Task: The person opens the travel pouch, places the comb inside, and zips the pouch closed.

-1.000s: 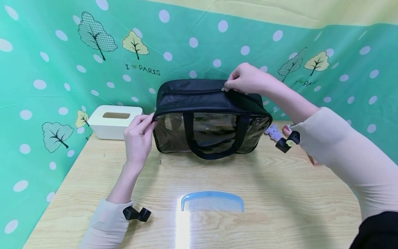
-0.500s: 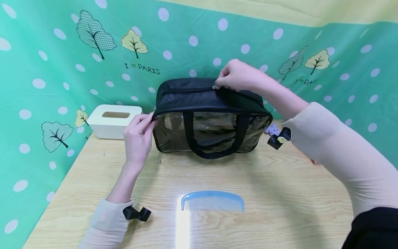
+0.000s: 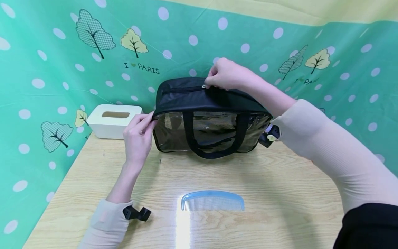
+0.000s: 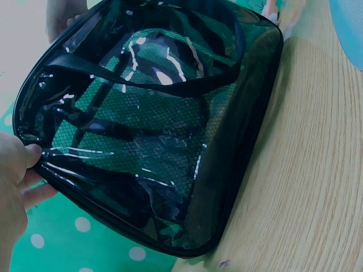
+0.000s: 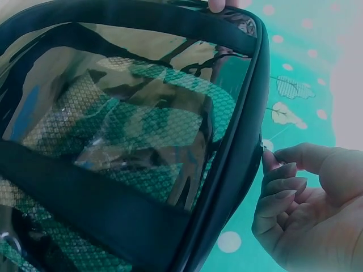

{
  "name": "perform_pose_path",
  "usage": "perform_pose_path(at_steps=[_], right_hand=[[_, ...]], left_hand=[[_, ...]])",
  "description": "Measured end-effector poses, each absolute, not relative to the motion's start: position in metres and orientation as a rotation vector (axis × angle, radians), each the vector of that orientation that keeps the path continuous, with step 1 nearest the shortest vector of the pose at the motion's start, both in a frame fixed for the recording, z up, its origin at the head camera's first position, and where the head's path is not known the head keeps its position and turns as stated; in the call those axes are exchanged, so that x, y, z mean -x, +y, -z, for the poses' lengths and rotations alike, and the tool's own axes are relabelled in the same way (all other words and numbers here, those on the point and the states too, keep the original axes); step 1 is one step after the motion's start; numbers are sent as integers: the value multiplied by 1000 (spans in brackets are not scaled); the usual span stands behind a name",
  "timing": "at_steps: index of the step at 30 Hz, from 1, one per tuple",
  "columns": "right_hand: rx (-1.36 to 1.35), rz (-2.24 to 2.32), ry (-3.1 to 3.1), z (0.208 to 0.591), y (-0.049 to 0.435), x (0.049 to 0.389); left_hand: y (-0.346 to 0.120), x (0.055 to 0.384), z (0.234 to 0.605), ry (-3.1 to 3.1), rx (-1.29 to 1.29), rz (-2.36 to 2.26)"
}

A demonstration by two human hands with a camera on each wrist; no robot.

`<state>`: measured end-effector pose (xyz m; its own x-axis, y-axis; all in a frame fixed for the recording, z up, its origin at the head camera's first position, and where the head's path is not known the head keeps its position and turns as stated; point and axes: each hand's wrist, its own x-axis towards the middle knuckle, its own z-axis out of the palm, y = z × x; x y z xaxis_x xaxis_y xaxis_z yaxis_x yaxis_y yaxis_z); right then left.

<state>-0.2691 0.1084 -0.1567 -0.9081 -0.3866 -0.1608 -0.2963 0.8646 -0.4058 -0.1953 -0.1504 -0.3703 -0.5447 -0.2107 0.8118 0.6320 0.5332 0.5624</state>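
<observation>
A black toiletry bag (image 3: 217, 100) with a see-through front and a black strap handle (image 3: 209, 154) stands upright at the back of the table. My left hand (image 3: 138, 138) pinches its upper left corner, thumb in front and fingers behind, as the left wrist view confirms. On the bag's top, my right hand (image 3: 227, 74) pinches the zipper pull (image 3: 204, 86), around the middle of the zipper line. In the right wrist view the right hand (image 5: 306, 204) has thumb and forefinger together at the bag's top edge, its other fingers curled. Mesh shows through the clear panel.
A white tissue box (image 3: 113, 121) stands to the left of the bag. In front of the bag a blue comb (image 3: 212, 200) lies on the wooden table (image 3: 248, 228). A green patterned cloth (image 3: 186, 38) hangs directly behind. The right sleeve covers the table's right side.
My right hand has drawn the zipper pull leftward along the bag's top, from right of centre to about the middle. The left hand has kept its hold on the corner.
</observation>
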Motion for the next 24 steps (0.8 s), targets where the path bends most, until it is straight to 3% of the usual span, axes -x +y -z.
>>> perform_pose_path(at_steps=[24], right_hand=[[627, 511, 2843, 160, 76, 269]], left_hand=[[-150, 196, 371, -1858, 339, 1154]])
